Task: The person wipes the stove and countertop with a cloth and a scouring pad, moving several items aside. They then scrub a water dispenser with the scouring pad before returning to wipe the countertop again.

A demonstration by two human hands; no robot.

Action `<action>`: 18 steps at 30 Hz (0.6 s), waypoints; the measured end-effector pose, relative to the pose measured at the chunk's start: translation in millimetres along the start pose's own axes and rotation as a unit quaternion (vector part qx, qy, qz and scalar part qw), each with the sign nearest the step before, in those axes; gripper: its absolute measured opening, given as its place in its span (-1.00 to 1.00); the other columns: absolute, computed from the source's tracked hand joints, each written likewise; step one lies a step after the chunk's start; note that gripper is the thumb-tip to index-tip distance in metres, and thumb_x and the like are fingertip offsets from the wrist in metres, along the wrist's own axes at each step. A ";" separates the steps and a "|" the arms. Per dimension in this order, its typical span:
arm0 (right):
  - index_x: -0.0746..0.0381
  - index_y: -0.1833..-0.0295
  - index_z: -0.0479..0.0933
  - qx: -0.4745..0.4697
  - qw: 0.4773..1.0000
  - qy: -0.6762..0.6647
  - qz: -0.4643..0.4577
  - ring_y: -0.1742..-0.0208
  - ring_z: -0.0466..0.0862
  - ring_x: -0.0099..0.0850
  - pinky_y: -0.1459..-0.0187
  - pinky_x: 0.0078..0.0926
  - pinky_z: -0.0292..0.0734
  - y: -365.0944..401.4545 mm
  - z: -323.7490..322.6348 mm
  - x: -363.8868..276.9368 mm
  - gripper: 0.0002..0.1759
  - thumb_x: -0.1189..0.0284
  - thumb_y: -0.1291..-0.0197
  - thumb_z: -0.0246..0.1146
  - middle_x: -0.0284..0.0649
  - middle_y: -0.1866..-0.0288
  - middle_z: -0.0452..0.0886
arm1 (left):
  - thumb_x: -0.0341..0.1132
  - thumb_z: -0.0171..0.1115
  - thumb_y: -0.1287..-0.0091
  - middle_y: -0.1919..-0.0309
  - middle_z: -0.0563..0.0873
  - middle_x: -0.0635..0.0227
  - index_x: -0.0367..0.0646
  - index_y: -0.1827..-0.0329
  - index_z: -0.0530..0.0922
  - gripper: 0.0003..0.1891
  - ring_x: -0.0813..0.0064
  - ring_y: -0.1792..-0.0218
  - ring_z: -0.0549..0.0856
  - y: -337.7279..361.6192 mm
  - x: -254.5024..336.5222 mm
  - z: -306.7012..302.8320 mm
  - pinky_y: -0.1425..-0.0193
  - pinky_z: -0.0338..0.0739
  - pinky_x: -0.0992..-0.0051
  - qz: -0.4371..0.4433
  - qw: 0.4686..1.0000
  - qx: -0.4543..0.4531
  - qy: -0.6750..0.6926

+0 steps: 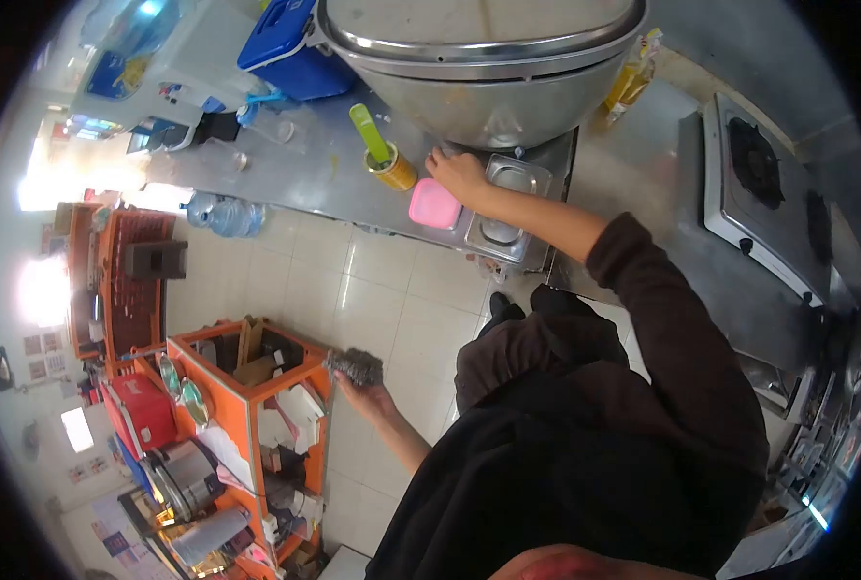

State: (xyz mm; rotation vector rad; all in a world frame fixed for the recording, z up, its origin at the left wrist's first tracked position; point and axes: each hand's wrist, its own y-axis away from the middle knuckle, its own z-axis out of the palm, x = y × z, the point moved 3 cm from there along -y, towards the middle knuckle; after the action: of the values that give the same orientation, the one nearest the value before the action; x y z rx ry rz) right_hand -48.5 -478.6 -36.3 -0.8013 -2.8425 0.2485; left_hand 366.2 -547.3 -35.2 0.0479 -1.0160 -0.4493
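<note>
A grey scrubber (357, 366) is held in the left hand (363, 395), its fingers closed on it, above the floor (392, 309) and beside an orange shelf (286, 379). The right hand (461, 177) is stretched over the counter (305, 184), fingers bent; whether anything is gripped cannot be told. A pink box (435, 205) is placed at its near side, a large pot (484, 104) beyond, a yellow cup (397, 176) to the left, a metal tray (519, 176) to the right.

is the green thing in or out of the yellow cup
In: its lower end disappears into the yellow cup, with the green handle rising above the rim.
</note>
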 end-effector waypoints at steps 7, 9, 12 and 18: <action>0.22 -0.04 0.50 -0.020 0.983 -0.181 0.038 0.36 0.71 -0.16 0.38 -0.27 0.63 38.5 -89.0 8.8 -0.64 0.45 -0.07 0.19 -0.04 -0.11 0.57 | -0.07 0.14 -0.40 -0.05 0.57 0.21 -0.08 -0.25 0.37 -0.55 0.24 0.01 0.61 -17.3 16.8 -8.7 0.02 0.64 0.25 0.003 1.000 -0.023 -0.004; 0.18 0.11 0.63 -0.116 0.940 -0.304 0.107 0.26 0.69 -0.09 0.19 -0.08 0.58 76.0 -146.9 50.4 -0.70 0.33 -0.04 0.20 -0.01 0.17 0.65 | -0.06 0.14 -0.40 -0.07 0.55 0.22 -0.08 -0.26 0.35 -0.53 0.27 0.01 0.59 -17.4 21.2 -1.3 0.01 0.62 0.23 0.028 0.999 0.002 -0.039; 0.19 0.22 0.66 -0.034 0.915 -0.215 0.339 0.28 0.69 -0.06 0.20 -0.06 0.56 114.7 -154.1 184.3 -0.70 0.23 -0.15 0.13 -0.04 0.32 0.69 | -0.03 0.17 -0.38 -0.07 0.54 0.28 -0.11 -0.26 0.38 -0.50 0.35 -0.01 0.56 -17.4 12.2 7.6 -0.03 0.54 0.30 0.025 0.999 0.015 -0.019; 0.25 0.25 0.65 0.049 0.805 -0.039 0.590 0.16 0.72 -0.13 0.21 -0.14 0.60 91.9 -99.2 375.0 -0.43 -0.10 -0.16 0.16 -0.05 0.18 0.70 | 0.02 0.20 -0.35 -0.09 0.54 0.30 -0.12 -0.33 0.34 -0.41 0.37 -0.06 0.54 -13.9 -19.7 32.9 -0.07 0.47 0.35 -0.020 1.000 0.021 0.002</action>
State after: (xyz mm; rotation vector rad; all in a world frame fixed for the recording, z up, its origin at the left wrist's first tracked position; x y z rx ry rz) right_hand -296.0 -191.7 87.8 -2.4313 -1.9166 0.5570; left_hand 325.4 -546.9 -37.0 0.1074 -1.0220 -0.4634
